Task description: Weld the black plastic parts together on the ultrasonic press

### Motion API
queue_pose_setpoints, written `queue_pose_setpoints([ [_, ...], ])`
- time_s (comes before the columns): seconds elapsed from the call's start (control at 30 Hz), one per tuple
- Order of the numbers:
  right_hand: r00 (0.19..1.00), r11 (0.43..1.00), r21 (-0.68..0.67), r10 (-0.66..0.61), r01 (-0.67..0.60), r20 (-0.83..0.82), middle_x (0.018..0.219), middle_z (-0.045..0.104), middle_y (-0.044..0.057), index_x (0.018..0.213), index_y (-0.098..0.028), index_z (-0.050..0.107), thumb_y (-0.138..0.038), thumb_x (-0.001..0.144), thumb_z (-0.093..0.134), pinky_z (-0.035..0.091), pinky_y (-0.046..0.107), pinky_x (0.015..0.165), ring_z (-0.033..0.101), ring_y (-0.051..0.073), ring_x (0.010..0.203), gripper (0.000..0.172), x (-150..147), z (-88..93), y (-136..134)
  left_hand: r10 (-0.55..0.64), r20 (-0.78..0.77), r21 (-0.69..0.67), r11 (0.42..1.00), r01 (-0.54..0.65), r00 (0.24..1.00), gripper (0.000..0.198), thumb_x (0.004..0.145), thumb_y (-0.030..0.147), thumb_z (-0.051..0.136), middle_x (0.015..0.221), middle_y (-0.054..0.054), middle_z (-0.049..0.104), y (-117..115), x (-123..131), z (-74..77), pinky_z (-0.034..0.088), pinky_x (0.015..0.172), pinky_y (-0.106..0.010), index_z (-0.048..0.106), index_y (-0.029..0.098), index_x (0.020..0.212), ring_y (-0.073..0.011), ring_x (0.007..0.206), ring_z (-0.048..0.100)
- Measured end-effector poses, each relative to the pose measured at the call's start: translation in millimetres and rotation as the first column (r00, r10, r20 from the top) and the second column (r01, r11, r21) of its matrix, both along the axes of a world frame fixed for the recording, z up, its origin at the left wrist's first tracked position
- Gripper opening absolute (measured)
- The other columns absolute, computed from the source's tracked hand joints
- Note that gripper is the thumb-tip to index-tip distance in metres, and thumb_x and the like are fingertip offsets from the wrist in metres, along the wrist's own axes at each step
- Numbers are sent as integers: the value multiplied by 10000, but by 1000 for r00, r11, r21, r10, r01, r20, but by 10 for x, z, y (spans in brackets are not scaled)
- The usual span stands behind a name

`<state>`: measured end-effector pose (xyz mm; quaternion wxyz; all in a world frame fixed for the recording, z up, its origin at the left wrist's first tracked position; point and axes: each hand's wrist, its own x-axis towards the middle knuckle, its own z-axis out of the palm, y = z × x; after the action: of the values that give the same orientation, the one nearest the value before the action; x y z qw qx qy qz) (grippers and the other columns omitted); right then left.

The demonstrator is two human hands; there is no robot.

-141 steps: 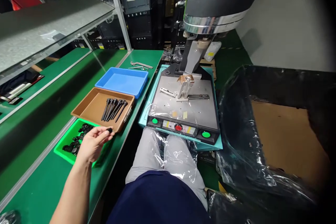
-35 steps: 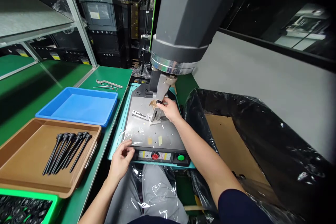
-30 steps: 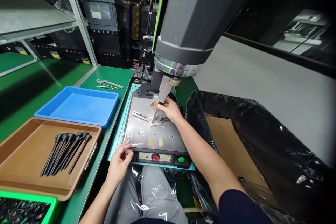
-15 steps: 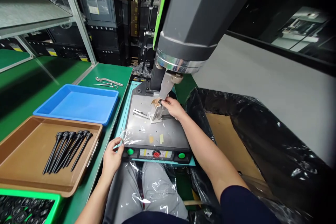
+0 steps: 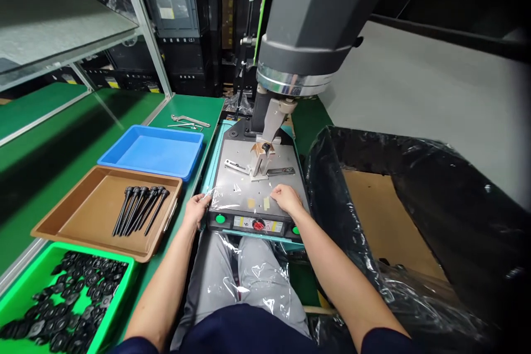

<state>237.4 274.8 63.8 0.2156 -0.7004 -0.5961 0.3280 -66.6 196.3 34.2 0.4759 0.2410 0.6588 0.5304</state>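
My right hand (image 5: pixel 287 198) is over the front right of the metal plate (image 5: pixel 232 191), its fingers curled together and no object showing in them. My left hand (image 5: pixel 196 209) rests at the plate's front left corner, fingers stretched over the edge by clear plastic film. Mid-plate stands a small metal fixture (image 5: pixel 259 165) lined with brown material. A black part (image 5: pixel 266 147) sits in its top, with no hand on it. Just above hangs the metal horn (image 5: pixel 273 119) of the grey machine head (image 5: pixel 305 27); whether it touches the part I cannot tell.
To my left stand a blue tray (image 5: pixel 151 149), a brown tray (image 5: pixel 89 193) of long black stemmed parts (image 5: pixel 141 207), and a green bin (image 5: pixel 135 271) of small black parts (image 5: pixel 78 293). Wrenches (image 5: pixel 191 120) lie behind. A black-lined box (image 5: pixel 332 177) flanks the right. Buttons (image 5: pixel 259 224) line the machine's front.
My right hand has let go of the black part in the fixture and drawn back toward the plate's front. The left hand stays at the left edge. The view has shifted, showing more of the green bin.
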Motion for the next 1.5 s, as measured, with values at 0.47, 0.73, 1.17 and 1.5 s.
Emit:
queue_pose_setpoints([
  [0.47,791,992,-46,-124,121,-599,902,668,72,899,-174,584,-441,724,735,489,199,547,632,138,713,353,247,466,118,-291,25,447,859,250,956,255,731,330,724,1005,-84,709,172,138,1386,236,401,-175,528,169,762,-45,471,479],
  [0.73,666,921,-310,-78,-237,-742,958,715,131,973,-158,623,-530,825,669,500,198,532,686,166,740,403,-255,258,9,-534,64,455,768,451,843,241,748,287,686,1144,-130,696,87,278,1932,137,341,-185,467,189,768,-31,360,394],
  [1.17,329,989,-120,-87,-81,-940,659,609,-37,808,-181,566,-298,699,779,347,144,419,515,58,483,267,-70,596,-53,-484,3,418,796,439,875,237,721,246,688,1064,-101,705,279,148,2141,147,311,-143,461,181,743,-43,386,483],
  [1.5,590,985,-20,-118,170,-799,619,597,-13,762,-188,509,-295,825,694,275,155,315,513,77,401,223,164,1137,718,-353,149,304,905,297,924,258,699,187,712,853,-83,705,1373,184,1823,248,311,-122,459,172,747,-30,399,483],
])
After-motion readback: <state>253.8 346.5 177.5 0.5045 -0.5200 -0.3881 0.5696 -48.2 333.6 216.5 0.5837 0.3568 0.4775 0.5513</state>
